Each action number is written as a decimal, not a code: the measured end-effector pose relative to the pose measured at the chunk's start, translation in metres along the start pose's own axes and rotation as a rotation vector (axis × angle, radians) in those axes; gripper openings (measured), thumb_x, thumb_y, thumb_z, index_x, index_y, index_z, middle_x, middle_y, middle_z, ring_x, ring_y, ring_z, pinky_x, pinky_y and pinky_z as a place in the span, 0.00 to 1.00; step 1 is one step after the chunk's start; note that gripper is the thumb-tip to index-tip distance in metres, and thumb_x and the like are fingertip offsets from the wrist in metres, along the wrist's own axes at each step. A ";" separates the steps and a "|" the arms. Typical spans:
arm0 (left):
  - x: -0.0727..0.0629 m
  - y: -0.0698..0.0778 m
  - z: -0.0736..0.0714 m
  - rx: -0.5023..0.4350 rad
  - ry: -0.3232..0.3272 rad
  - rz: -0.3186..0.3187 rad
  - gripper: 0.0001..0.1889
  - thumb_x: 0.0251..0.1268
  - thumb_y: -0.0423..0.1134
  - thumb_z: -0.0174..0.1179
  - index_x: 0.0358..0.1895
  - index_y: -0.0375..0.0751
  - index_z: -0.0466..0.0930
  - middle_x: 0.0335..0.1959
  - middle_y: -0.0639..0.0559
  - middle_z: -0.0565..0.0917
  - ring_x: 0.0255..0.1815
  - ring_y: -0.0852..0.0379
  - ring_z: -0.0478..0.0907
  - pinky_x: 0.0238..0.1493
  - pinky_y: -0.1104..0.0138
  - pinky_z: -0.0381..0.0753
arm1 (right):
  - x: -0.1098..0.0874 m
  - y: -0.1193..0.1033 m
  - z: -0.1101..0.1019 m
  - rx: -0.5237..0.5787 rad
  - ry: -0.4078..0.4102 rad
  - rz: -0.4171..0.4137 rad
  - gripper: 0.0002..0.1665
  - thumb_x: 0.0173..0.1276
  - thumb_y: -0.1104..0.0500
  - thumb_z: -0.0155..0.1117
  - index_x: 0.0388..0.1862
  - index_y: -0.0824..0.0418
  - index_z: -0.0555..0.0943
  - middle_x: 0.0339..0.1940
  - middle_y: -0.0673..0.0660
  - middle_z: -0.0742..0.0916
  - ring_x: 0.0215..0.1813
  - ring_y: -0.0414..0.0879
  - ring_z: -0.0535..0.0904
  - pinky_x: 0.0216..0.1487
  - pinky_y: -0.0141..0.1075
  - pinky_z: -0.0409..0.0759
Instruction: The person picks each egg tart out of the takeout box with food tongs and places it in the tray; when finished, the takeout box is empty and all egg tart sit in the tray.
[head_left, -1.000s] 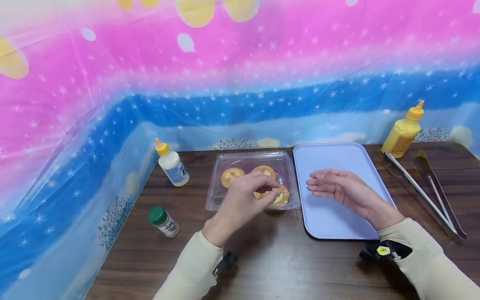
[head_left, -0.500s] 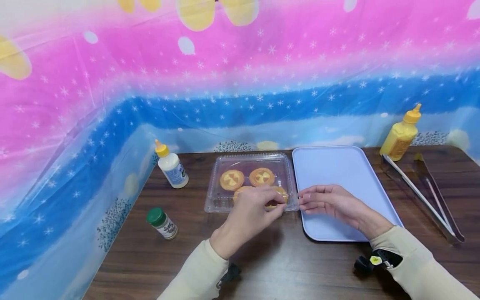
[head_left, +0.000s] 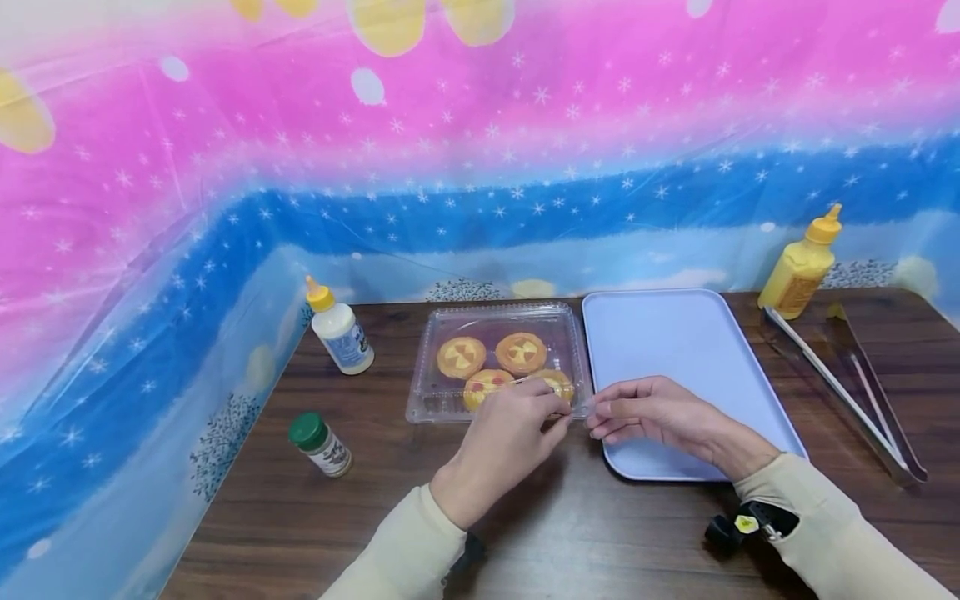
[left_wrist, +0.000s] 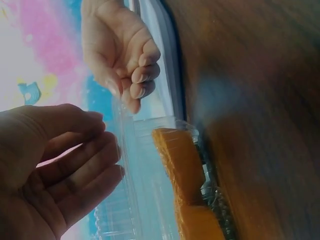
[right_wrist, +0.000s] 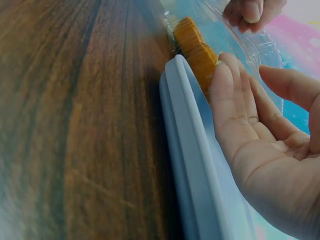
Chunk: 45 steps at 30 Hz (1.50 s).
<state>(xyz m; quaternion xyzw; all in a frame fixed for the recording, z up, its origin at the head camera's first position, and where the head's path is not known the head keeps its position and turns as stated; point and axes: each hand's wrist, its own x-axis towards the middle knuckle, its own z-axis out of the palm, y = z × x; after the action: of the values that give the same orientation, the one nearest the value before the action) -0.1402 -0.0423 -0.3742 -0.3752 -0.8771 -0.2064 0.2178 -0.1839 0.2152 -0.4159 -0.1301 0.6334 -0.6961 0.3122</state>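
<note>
A clear plastic clamshell container (head_left: 420,392) holds several small round pastries (head_left: 521,354) with yellow tops. At its front right corner, my right hand (head_left: 660,417) pinches the clear plastic edge between thumb and fingers. My left hand (head_left: 513,433) is over the front edge, thumb and index finger apart, and it partly covers the front pastries. In the left wrist view, the left fingertips (left_wrist: 117,170) lie close by the thin lid edge (left_wrist: 127,165); whether they press on it is unclear. Beneath the right hand is a pale blue tray (head_left: 660,333).
A white bottle (head_left: 342,333) with a yellow cap and a green-capped shaker (head_left: 321,444) stand at the left. Metal tongs (head_left: 847,392) and a yellow squeeze bottle (head_left: 801,267) are at the right. A patterned cloth (head_left: 480,183) hangs behind the table.
My right hand has moved left and down from above the tray to the container's corner and taken hold of its edge. My left hand has shifted slightly right and toward me.
</note>
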 end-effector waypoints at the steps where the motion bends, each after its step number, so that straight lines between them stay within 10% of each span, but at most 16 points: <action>1: 0.000 0.001 0.001 0.006 0.004 0.000 0.04 0.61 0.33 0.79 0.35 0.41 0.93 0.32 0.54 0.87 0.32 0.59 0.85 0.37 0.66 0.87 | 0.000 0.000 0.000 -0.001 -0.001 0.000 0.16 0.80 0.63 0.63 0.58 0.72 0.83 0.49 0.65 0.90 0.50 0.52 0.89 0.56 0.44 0.88; 45: -0.009 0.006 0.024 0.264 0.184 0.043 0.06 0.53 0.31 0.76 0.29 0.39 0.87 0.28 0.53 0.77 0.27 0.56 0.77 0.22 0.66 0.78 | -0.002 0.000 0.023 -0.148 0.080 -0.018 0.09 0.81 0.62 0.58 0.42 0.68 0.80 0.38 0.61 0.87 0.39 0.48 0.84 0.42 0.37 0.87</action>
<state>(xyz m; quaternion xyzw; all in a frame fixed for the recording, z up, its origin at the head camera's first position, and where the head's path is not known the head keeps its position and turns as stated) -0.1357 -0.0303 -0.3974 -0.3415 -0.8647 -0.1182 0.3488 -0.1695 0.1977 -0.4117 -0.1309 0.6939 -0.6546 0.2698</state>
